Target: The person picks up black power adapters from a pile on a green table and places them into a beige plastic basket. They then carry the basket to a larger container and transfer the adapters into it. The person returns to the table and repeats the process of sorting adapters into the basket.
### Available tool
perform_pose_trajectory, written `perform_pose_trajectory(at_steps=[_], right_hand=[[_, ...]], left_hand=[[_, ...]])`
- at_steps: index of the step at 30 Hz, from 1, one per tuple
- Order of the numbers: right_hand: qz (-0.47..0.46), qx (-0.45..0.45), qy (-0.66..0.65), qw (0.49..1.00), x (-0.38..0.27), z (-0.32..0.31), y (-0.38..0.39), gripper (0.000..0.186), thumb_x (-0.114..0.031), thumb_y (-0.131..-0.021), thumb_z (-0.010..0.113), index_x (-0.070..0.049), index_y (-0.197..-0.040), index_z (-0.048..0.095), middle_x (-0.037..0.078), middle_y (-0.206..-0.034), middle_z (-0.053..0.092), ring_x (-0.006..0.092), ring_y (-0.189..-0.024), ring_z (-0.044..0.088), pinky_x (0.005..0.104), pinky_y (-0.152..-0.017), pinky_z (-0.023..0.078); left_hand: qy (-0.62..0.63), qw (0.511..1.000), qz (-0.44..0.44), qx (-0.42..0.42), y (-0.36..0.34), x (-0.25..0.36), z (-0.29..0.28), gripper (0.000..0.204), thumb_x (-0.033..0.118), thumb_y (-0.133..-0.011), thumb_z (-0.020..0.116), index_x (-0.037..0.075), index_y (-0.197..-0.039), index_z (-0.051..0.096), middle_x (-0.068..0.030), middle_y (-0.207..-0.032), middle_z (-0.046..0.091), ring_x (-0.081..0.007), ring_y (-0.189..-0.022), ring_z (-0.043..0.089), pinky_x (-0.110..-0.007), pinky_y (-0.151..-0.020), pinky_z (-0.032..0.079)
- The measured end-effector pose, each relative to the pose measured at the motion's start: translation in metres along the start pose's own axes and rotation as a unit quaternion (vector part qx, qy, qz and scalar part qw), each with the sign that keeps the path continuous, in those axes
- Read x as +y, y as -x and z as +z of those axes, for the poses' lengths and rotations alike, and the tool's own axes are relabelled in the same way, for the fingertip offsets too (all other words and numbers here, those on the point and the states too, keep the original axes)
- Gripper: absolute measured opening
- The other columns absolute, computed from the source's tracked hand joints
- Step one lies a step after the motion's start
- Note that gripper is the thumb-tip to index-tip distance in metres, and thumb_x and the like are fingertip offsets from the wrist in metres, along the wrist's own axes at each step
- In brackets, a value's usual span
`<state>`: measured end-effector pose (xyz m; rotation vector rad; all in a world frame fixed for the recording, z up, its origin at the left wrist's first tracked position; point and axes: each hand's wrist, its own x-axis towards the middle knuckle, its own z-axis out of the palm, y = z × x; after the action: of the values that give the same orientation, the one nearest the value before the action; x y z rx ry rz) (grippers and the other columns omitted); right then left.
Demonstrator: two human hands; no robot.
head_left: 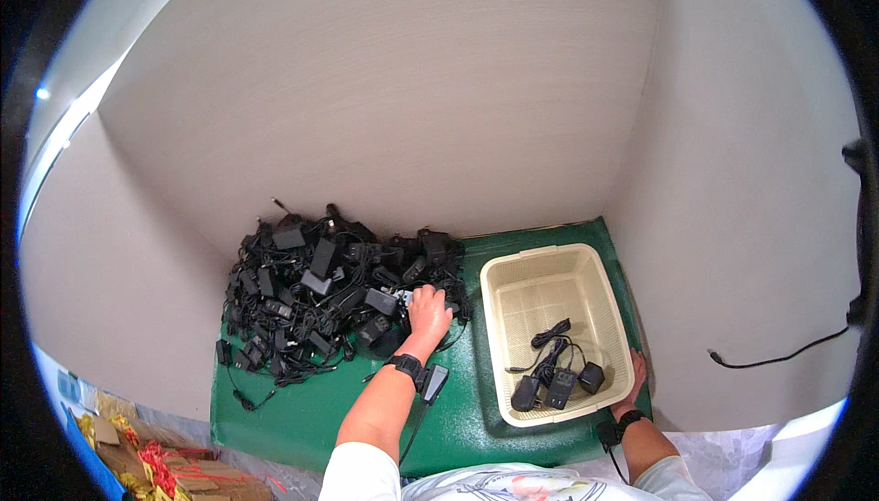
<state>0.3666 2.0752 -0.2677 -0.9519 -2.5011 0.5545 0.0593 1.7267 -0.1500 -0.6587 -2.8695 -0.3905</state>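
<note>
A big tangled pile of black power adapters and cords [316,295] lies on the left of a green table [302,409]. My left hand [428,310] reaches into the pile's right edge, fingers down on an adapter; whether it grips one I cannot tell. A black wrist device sits on that forearm, and an adapter [434,382] lies on the table beside it. My right hand [635,375] rests against the near right corner of a cream plastic basket [499,277]. Inside the basket lie three black adapters [557,382] with their cords.
Beige partition walls enclose the table at the back and on both sides. A loose black cable [778,354] hangs at the right wall. Cardboard boxes with red and yellow strips [137,460] sit at the lower left beyond the table.
</note>
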Motion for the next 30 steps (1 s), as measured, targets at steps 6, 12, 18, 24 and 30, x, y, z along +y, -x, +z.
perform_pose_trajectory(at_steps=[6, 12, 18, 24, 30], right_hand=[[-0.006, -0.009, 0.019, 1.000, -0.014, -0.011, 0.002, 0.044, -0.021, -0.085, 0.055, -0.008, -0.126, 0.047, 0.013, -0.134, 0.039, 0.0317, -0.130, 0.029, 0.0432, -0.109, 0.021], [0.022, -0.027, -0.014, 0.999, -0.033, -0.026, 0.001, 0.043, -0.022, -0.084, 0.054, -0.009, -0.124, 0.048, 0.011, -0.136, 0.038, 0.0314, -0.131, 0.028, 0.0451, -0.109, 0.020], [0.008, -0.024, -0.017, 1.000, -0.034, -0.028, 0.000, 0.047, -0.024, -0.081, 0.056, -0.009, -0.124, 0.048, 0.011, -0.137, 0.037, 0.0329, -0.131, 0.027, 0.0475, -0.108, 0.020], [0.032, -0.030, -0.035, 0.998, -0.035, -0.029, 0.001, 0.045, -0.023, -0.080, 0.056, -0.009, -0.122, 0.050, 0.012, -0.135, 0.039, 0.0334, -0.130, 0.028, 0.0474, -0.107, 0.021], [-0.002, 0.007, -0.024, 1.000, -0.030, -0.023, 0.001, 0.041, -0.023, -0.081, 0.053, -0.010, -0.120, 0.051, 0.014, -0.131, 0.041, 0.0353, -0.126, 0.032, 0.0481, -0.105, 0.024]], left_hand=[[-0.118, 0.984, 0.128, -0.023, -0.001, 0.004, 0.016, 0.027, 0.016, -0.069, 0.064, 0.007, -0.094, 0.062, -0.0087, -0.096, 0.052, -0.0278, -0.095, 0.047, -0.039, -0.076, 0.039], [-0.119, 0.984, 0.132, 0.002, 0.008, 0.004, 0.039, 0.034, 0.013, -0.071, 0.059, 0.007, -0.104, 0.060, -0.0120, -0.093, 0.054, -0.0306, -0.091, 0.049, -0.042, -0.072, 0.040], [0.072, 0.984, 0.006, -0.161, 0.018, 0.007, 0.013, 0.053, 0.028, -0.066, 0.074, 0.005, -0.111, 0.060, -0.0180, -0.099, 0.057, -0.0363, -0.097, 0.053, -0.044, -0.084, 0.043], [0.645, 0.751, -0.115, -0.082, 0.010, -0.002, -0.081, 0.042, 0.022, -0.087, 0.061, 0.001, -0.122, 0.051, -0.0053, -0.114, 0.058, -0.0188, -0.100, 0.056, -0.036, -0.089, 0.046], [0.853, 0.517, -0.073, -0.022, -0.003, 0.039, -0.179, 0.033, 0.032, -0.095, 0.048, 0.005, -0.114, 0.051, -0.0104, -0.097, 0.059, -0.0202, -0.086, 0.059, -0.044, -0.079, 0.053]])
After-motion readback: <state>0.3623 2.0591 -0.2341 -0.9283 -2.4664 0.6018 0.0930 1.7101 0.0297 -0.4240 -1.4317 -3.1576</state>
